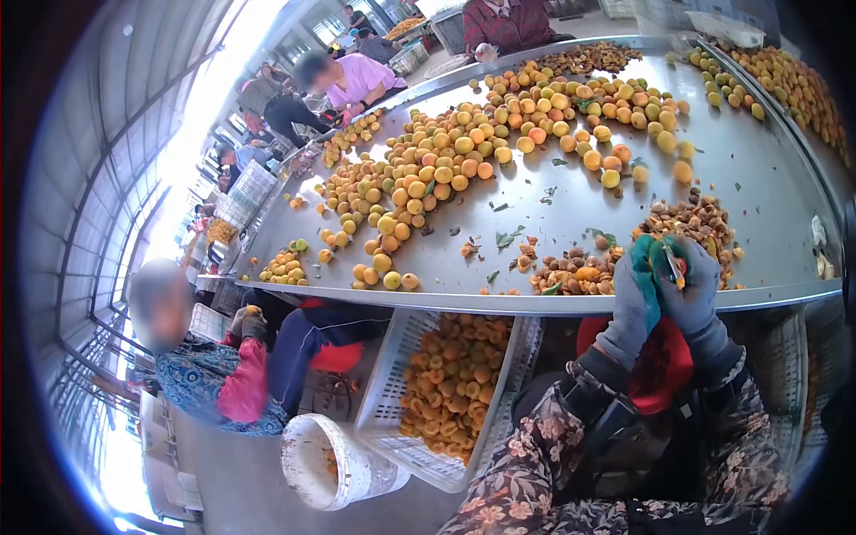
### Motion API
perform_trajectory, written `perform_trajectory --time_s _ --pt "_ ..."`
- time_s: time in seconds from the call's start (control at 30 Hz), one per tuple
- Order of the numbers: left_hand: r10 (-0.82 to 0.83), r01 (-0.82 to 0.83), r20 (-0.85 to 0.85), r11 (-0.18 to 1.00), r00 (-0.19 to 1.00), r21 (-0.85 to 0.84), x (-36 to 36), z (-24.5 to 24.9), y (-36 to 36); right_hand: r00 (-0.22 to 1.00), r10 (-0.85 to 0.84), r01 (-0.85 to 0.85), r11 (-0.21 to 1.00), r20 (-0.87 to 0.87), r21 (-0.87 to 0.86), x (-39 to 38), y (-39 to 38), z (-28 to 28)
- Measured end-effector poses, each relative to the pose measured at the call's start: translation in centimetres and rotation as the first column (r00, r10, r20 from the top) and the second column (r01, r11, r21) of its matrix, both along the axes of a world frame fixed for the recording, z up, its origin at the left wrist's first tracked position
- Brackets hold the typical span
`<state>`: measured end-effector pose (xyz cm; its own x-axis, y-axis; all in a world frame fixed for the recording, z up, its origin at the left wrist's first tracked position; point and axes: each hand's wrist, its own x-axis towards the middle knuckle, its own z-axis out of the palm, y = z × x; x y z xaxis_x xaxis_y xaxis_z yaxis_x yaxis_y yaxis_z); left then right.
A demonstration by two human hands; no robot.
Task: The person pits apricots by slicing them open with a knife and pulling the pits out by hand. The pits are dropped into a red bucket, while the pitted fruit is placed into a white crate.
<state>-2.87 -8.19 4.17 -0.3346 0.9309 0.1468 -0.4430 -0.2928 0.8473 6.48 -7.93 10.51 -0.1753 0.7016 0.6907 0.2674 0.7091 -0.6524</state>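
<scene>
Both of my hands wear grey gloves with green palms and meet over the near edge of the metal table (571, 223). My left hand (635, 290) is closed on an apricot, of which only a little orange flesh shows. Against it, my right hand (691, 283) is wrapped round a small knife (672, 260), its blade by the fruit. Just behind my hands lies a heap of pits and scraps (691, 218). More pits and pieces (575, 272) are to the left of them.
Whole apricots (446, 156) spread across the table. Below its edge stand a white crate of halved apricots (455, 379) and a white bucket (334, 464). A gloved co-worker (218, 383) sits at the left; other people are across the table and beyond.
</scene>
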Motion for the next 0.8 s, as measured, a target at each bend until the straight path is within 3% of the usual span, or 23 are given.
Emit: perform_trajectory --time_s 0.03,0.17,0.2,0.3,0.37,0.43,0.5,0.53,0.6,0.63,0.67,0.73,0.8 --pt "-0.193 0.171 0.479 0.981 0.856 0.089 0.1 0.1 -0.1 0.992 0.027 -0.036 0.997 0.122 0.073 0.1 -0.2 0.5" --pt "-0.154 0.184 0.504 0.983 0.850 -0.009 -0.8 3.3 -1.8 0.990 0.089 -0.102 0.987 0.107 0.125 0.5 -0.4 1.1" --pt "-0.203 0.257 0.549 0.966 0.811 -0.023 -1.3 4.8 -2.5 0.991 0.088 -0.101 0.987 0.105 0.127 0.5 -0.5 1.3" --pt "-0.096 0.187 0.525 0.975 0.846 -0.123 -2.2 4.5 -2.3 0.968 0.170 -0.181 0.982 -0.188 -0.045 0.8 -0.8 1.2" --pt "-0.091 0.186 0.562 0.976 0.822 -0.112 -1.6 4.5 -2.1 0.884 0.243 -0.375 0.878 -0.398 -0.297 0.9 -0.6 0.2" --pt "-0.153 0.134 0.280 0.987 0.948 0.086 -1.0 4.3 -1.8 0.826 0.228 -0.485 0.755 -0.516 -0.442 1.0 -0.4 -1.1" --pt "-0.128 0.110 0.074 0.973 0.989 0.204 -0.8 4.5 -2.3 0.820 0.304 -0.546 0.670 -0.484 -0.504 0.2 -0.4 -0.8" --pt "-0.119 0.075 0.245 0.981 0.962 0.181 -0.8 4.5 -2.4 0.805 0.345 -0.580 0.634 -0.483 -0.512 -0.3 -0.3 -0.6" --pt "-0.228 0.187 0.558 0.974 0.798 0.131 -2.1 3.5 -1.6 0.798 0.340 -0.578 0.666 -0.497 -0.471 -0.8 -0.1 -1.3" --pt "-0.227 0.185 0.557 0.974 0.799 0.132 -2.6 2.8 -1.3 0.793 0.335 -0.571 0.698 -0.508 -0.431 -1.0 0.2 -1.8" --pt "-0.215 0.142 0.432 0.971 0.876 0.194 -2.9 2.1 -1.1 0.793 0.337 -0.573 0.696 -0.507 -0.433 -1.2 0.5 -2.5" --pt "-0.182 0.107 0.301 0.962 0.936 0.251 -3.1 1.6 -1.2 0.974 0.134 -0.186 0.933 -0.181 -0.308 -1.6 0.6 -3.3" --pt "-0.082 0.077 0.591 0.996 0.802 0.034 -3.2 1.3 -0.9 0.976 0.154 -0.204 0.892 -0.154 -0.403 -2.1 0.1 -1.9"
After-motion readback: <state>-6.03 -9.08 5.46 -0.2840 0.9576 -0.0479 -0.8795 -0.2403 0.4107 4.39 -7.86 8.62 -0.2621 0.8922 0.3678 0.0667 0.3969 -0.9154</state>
